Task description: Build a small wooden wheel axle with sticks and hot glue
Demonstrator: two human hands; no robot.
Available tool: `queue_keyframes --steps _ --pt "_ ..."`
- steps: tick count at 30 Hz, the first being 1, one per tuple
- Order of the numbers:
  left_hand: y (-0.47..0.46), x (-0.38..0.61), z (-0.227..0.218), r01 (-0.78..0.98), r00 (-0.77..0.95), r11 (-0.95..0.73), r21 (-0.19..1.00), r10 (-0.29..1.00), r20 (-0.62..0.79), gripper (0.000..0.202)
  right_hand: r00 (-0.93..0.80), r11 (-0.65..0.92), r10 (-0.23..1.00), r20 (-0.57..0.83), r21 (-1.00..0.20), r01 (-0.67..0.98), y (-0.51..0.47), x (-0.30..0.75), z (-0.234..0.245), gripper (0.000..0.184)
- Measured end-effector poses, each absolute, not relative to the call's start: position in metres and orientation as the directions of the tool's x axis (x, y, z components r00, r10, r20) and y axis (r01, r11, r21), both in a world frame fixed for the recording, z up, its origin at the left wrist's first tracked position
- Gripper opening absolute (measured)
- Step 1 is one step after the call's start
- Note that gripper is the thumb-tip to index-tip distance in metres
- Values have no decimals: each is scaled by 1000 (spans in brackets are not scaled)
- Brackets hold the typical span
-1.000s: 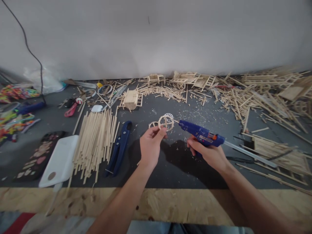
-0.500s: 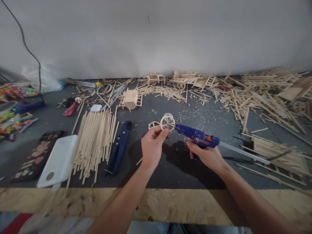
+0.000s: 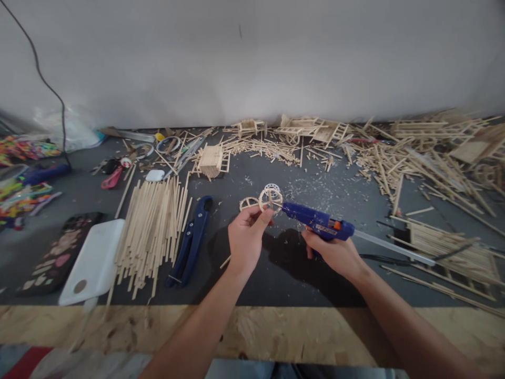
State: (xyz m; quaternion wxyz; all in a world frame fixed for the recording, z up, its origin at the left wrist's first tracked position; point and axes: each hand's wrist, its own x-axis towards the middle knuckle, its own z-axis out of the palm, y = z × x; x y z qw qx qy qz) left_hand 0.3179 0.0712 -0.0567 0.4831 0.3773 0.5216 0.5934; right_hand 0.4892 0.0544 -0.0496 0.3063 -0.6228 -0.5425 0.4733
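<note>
My left hand (image 3: 245,239) pinches a small round wooden wheel (image 3: 270,200) with spokes, held upright above the dark mat. My right hand (image 3: 335,252) is closed round the grip of a blue glue gun (image 3: 315,220), whose nozzle touches the wheel's hub. A clear glue stick juts from the gun's back toward the right. Two more small wheels, one wooden (image 3: 248,202) and one white (image 3: 272,187), lie just behind the held wheel.
A bundle of wooden sticks (image 3: 152,229) and blue cutters (image 3: 192,239) lie to the left, beside a white phone (image 3: 94,260) and a patterned case (image 3: 59,252). Loose sticks and small ladder frames (image 3: 414,158) litter the back and right. The wall (image 3: 252,58) stands behind.
The glue gun has moved left until its nozzle meets the wheel's centre. My left hand has stayed nearly still with the wheel.
</note>
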Motion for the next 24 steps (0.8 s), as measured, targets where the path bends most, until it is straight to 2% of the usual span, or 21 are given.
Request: queue_keyframes --steps 19,24 --pt "71 317 -57 -171 -259 -2 985 965 -43 18 -46 -238 959 -278 -887 395 56 491 -51 21" --pt "73 318 -57 -233 -269 -21 972 962 -43 19 -54 -247 955 -292 -883 399 56 492 -52 20"
